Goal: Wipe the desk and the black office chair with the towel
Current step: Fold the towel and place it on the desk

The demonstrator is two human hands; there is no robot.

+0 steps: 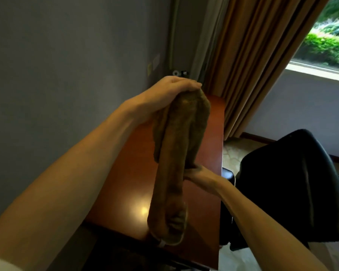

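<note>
The brown towel [176,153] hangs in the air above the desk [125,173], bunched into a long fold, and it does not touch the wood. The left hand [170,90] grips its top end from above, with the fingers curled round the cloth. The right hand [202,178] comes from the side and pinches the towel's edge about halfway down. How many fingers take part cannot be told, because the cloth hides them. The desk is reddish-brown and shiny, with a spot of reflected light near its close end. The black office chair [292,182] stands just beside the desk on the right. Behind are a grey wall [67,55], a tan curtain [252,65] and a window [331,36].

The wiping seems not yet begun; the towel is probably being arranged. One risk is that it goes down as a thick roll, so only a narrow strip meets the desk and some parts are missed. Also, if the pinch is weak, the loose lower end may slip away.
</note>
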